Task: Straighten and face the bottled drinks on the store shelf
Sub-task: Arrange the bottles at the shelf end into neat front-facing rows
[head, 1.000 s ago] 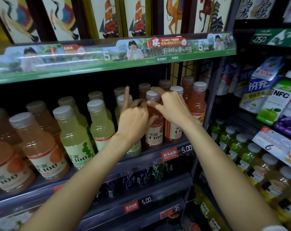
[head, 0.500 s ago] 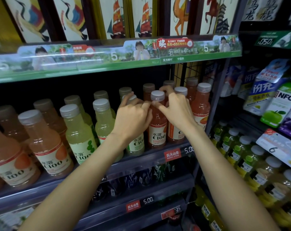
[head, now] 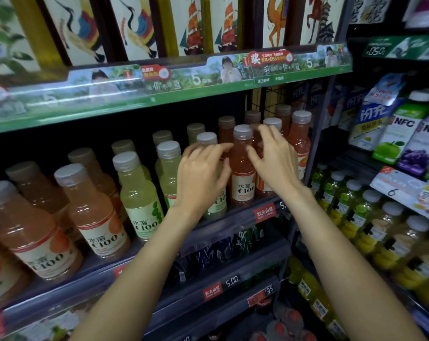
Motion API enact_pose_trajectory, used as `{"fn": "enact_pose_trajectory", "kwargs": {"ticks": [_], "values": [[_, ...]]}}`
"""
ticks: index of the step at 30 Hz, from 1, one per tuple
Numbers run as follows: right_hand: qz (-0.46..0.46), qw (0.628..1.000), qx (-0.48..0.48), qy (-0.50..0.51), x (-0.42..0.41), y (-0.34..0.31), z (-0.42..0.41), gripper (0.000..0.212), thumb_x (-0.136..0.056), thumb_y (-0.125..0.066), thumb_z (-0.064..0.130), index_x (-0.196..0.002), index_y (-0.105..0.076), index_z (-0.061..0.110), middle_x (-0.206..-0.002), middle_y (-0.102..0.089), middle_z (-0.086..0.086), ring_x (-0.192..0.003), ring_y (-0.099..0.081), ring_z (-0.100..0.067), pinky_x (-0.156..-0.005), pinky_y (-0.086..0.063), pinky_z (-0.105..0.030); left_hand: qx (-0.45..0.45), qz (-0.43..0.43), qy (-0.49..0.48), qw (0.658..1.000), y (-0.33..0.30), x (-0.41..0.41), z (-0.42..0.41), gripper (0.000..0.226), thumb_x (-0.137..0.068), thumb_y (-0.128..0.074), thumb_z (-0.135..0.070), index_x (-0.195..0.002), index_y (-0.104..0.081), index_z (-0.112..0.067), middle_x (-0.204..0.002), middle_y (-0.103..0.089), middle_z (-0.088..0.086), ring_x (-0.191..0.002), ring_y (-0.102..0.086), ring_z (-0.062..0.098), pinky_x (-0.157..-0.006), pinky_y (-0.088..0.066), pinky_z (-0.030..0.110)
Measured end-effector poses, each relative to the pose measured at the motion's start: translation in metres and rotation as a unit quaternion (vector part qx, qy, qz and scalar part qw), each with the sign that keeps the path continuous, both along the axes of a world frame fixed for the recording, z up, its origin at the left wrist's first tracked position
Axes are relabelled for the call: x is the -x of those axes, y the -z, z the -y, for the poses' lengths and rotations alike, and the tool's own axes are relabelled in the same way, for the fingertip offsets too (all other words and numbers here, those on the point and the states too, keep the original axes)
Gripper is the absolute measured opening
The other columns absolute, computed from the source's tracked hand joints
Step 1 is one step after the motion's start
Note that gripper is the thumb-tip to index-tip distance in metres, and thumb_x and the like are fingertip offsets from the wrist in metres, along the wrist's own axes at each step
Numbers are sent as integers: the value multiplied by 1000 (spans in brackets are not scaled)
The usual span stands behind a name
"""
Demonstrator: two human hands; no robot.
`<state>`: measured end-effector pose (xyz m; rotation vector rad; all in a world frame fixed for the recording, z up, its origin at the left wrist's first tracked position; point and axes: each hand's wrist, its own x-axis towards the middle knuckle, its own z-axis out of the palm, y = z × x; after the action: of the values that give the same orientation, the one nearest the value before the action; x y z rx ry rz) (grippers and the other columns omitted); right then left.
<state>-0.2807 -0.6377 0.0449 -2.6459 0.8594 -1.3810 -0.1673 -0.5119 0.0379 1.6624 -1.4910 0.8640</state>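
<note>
While spread, two hands [head: 201, 178] flanking one red bottle [head: 243, 168].

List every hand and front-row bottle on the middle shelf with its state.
left hand: fingers relaxed, at the bottles, grip unclear
right hand: fingers spread, holding nothing
red C100 bottle: upright, capped, label forward, between the hands
yellow C100 bottle: upright, capped, label forward
orange C100 bottle: upright, capped, label forward

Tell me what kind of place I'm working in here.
Most likely a convenience store's drinks aisle: rows of C100 bottles face outward, price tags line the shelf edge, and a promo strip runs overhead.
</note>
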Motion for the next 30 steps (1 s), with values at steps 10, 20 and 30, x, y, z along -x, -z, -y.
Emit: {"fn": "enact_pose_trajectory", "kwargs": {"ticks": [10,20,30], "values": [[58,996,30,64,39,55,-9,34,-90,-57,23,-122,-56,13,-128,-54,-4,-120,-41,-22,-101,-33,-38,-3,-357,143,923,60,66,25,71,-91,-54,-33,-149,-19,-12,-154,-26,9,-143,-23,19,-117,-22,37],[89,987,-128,-37,44,81,52,49,-89,-62,23,-133,-44,13,-134,-47,-6,-124,-42,-20,-104,-35,-31,50,-430,-16,901,90,69,97,80,-93,-50,-31,-152,-1,-10,-154,-22,13,-139,-25,26,-116,-20,37],[105,979,-149,-94,27,78,73,67,-87,-64,35,-141,-31,13,-139,-43,-6,-128,-40,-16,-101,-30,-23,66,-407,-25,911,94,60,110,97,-86,-52,-56,-151,1,-8,-157,-11,15,-145,-11,21,-119,-12,36]]}}
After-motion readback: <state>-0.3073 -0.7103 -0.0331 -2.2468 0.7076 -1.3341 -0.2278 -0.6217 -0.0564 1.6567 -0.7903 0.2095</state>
